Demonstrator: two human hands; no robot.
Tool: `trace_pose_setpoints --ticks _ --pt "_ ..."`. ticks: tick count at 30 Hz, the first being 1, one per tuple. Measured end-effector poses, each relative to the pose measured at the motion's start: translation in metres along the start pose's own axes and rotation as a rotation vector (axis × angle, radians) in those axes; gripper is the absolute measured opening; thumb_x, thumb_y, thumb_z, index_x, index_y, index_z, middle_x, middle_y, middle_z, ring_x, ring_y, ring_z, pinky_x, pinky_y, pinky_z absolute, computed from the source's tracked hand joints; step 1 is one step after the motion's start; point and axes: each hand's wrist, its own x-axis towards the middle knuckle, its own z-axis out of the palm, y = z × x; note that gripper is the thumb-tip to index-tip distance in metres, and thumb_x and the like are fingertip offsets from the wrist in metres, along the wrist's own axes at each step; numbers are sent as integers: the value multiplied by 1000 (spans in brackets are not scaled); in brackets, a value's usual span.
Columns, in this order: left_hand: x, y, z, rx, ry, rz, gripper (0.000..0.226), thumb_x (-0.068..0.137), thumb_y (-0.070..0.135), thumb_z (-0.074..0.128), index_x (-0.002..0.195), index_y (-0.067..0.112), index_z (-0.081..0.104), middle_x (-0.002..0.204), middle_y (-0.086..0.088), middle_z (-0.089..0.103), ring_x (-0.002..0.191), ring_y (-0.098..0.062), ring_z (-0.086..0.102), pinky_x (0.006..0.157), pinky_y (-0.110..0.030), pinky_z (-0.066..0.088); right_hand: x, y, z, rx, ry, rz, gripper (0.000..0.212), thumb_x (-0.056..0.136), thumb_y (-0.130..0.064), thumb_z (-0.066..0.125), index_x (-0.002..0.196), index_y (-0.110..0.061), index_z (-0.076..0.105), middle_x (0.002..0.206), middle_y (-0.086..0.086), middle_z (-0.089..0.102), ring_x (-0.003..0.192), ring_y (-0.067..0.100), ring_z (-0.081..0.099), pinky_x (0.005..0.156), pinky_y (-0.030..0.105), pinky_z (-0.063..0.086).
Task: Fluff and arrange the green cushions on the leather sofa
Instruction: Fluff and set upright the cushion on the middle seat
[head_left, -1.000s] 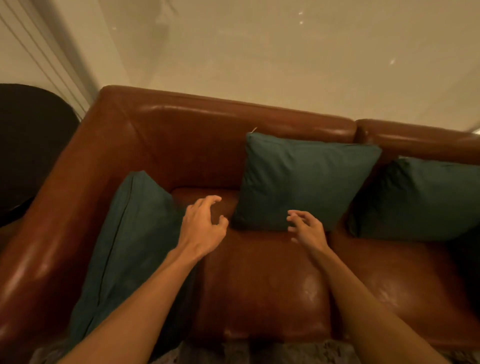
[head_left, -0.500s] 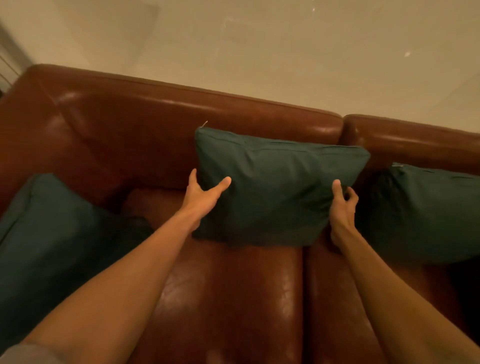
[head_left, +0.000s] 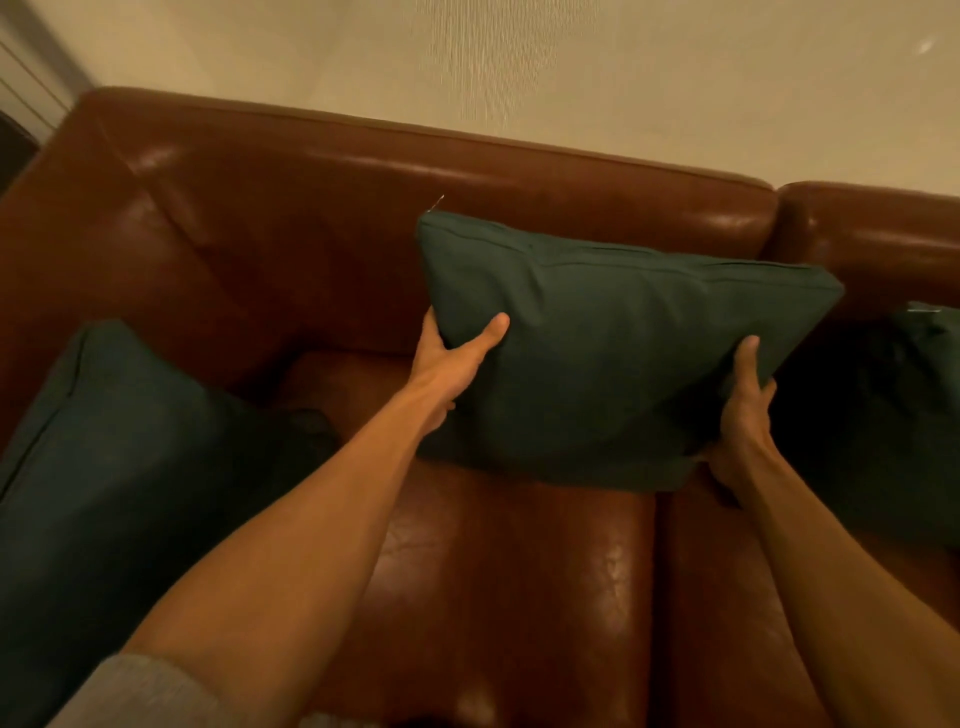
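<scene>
The middle green cushion (head_left: 608, 353) stands upright against the back of the brown leather sofa (head_left: 291, 218). My left hand (head_left: 454, 358) grips its left edge, thumb across the front. My right hand (head_left: 745, 415) clasps its lower right edge, fingers behind the fabric. A second green cushion (head_left: 119, 467) leans in the sofa's left corner. A third green cushion (head_left: 893, 426) sits in shadow on the right seat, cut by the frame edge.
A pale wall (head_left: 519, 62) rises behind the sofa back. The bare leather seat (head_left: 493, 587) stretches below the held cushion, with a seam between two seat pads. A dark object (head_left: 13, 150) shows at the far left edge.
Both hands went from hovering over the seat to the middle cushion's sides and now hold it. The view has moved closer and slightly left.
</scene>
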Motion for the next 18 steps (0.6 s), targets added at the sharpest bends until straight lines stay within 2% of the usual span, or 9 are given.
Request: trace_pose_setpoints --ticks 2,3,4,6,9,11,18 --pt "0 6 -5 6 7 18 82 77 46 79 146 36 36 120 18 51 106 -9 48 87 -37 39 -7 5 5 1 -6 23 122 55 -87 56 155 -38 5 159 1 29 139 32 39 106 67 34" --pt "0 10 -10 13 9 25 82 77 47 79 146 36 36 120 18 51 107 -9 48 87 -37 39 -10 7 9 8 -4 11 113 63 -84 56 154 -38 8 158 1 31 137 31 41 105 65 36" --pt "-1 13 -15 19 7 23 83 76 49 79 146 37 36 123 18 52 110 -10 49 89 -39 40 -13 8 14 22 2 -11 105 70 -80 56 154 -36 11 156 1 34 135 29 42 105 62 37" --pt "-2 16 -28 42 13 -9 88 74 55 78 148 40 33 135 16 52 122 -16 49 99 -52 41 -15 10 23 46 -20 -49 102 73 -78 58 154 -33 15 153 0 37 133 26 44 107 59 38" --pt "-3 19 -48 53 37 -31 93 71 60 78 148 43 30 146 13 48 134 -25 46 104 -68 36 -19 11 37 9 -76 -78 119 58 -87 61 153 -32 16 151 -2 40 134 24 45 110 55 39" --pt "-1 20 -59 54 43 -33 95 69 61 78 149 43 30 148 11 46 137 -27 44 104 -70 35 -21 14 44 -4 -92 -81 133 46 -91 63 154 -30 16 151 -2 41 134 22 45 112 51 39" --pt "7 16 -79 50 -2 -54 86 78 53 75 149 42 28 153 8 40 141 -30 38 104 -71 34 -16 19 48 -63 -105 -89 149 34 -95 62 155 -30 4 157 3 31 139 25 39 115 49 35"
